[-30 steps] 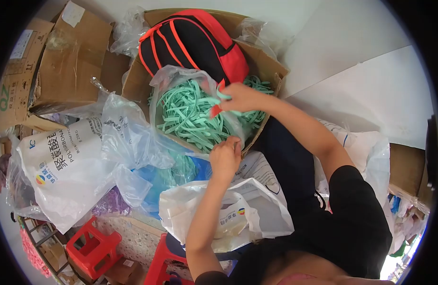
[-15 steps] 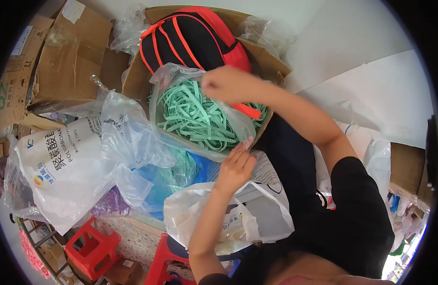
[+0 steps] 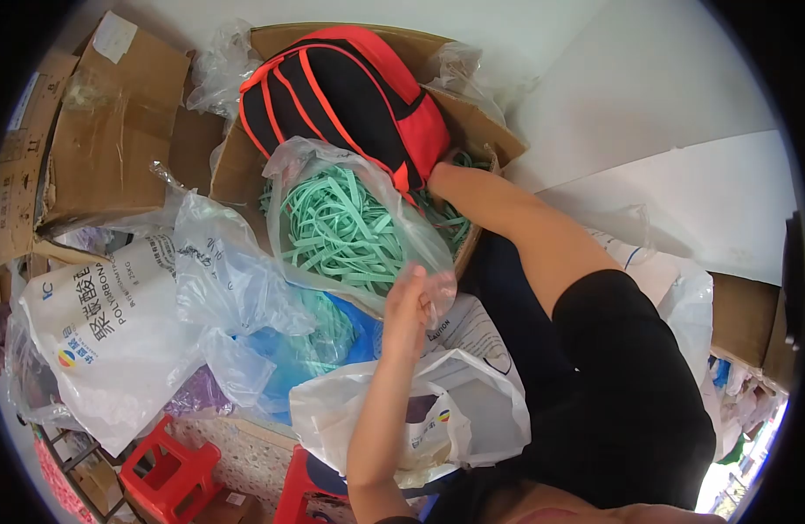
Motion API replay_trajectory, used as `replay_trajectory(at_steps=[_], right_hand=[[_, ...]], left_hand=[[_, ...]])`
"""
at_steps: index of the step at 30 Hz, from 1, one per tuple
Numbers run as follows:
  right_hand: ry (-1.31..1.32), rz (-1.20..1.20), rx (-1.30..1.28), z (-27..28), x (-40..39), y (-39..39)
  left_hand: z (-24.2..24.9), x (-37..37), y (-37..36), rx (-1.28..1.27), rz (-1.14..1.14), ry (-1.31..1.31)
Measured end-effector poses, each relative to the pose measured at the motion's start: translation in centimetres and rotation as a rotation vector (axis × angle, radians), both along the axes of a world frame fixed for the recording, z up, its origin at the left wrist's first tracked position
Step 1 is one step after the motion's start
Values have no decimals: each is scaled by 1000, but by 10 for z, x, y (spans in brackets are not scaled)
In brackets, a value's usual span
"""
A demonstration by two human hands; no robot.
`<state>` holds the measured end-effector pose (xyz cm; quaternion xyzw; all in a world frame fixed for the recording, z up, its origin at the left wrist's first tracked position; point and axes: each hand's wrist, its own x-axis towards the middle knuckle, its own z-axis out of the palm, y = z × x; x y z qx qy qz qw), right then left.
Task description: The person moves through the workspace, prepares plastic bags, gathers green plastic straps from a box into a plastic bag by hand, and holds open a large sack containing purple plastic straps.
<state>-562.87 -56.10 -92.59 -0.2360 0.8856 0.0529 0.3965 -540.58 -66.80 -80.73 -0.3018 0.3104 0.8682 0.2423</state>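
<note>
My left hand is closed on the near edge of a clear plastic bag. Inside the bag lies a tangle of mint-green flat straps. The bag sits in an open cardboard box, with more green strips along its right side. My right hand reaches down into the box between the bag and a red and black backpack; its fingers are hidden. The backpack leans at the far end of the box, its orange strap hanging by my right hand.
Brown cartons stand at the left. In front of them lie a printed white sack and a blue plastic bag. An open white bag is below my left forearm. Red stools stand on the speckled floor.
My right hand has gone from above the straps down into the box's right side. My left hand has pulled the bag's edge slightly toward me. The view has shifted slightly.
</note>
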Motion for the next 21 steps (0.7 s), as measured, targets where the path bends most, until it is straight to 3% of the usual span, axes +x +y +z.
replay_trajectory(at_steps=[7,9,12,14,18,21], right_hand=[[-25,-63,108,-20,-20,25],[-51,-82,190,-29,-15,46],[-80,-108,266,-36,-4,72],[-83,-111,257,-39,-1,76],[-42,-80,145,-30,-1,56],[24,-60,-41,-15,-4,25]], left_hand=[[18,12,1,-505,71,449],[21,17,-6,-540,-11,432],[20,12,6,-569,239,382],[19,14,3,-491,168,292],[19,19,12,-528,51,343],[24,19,20,-547,83,331]])
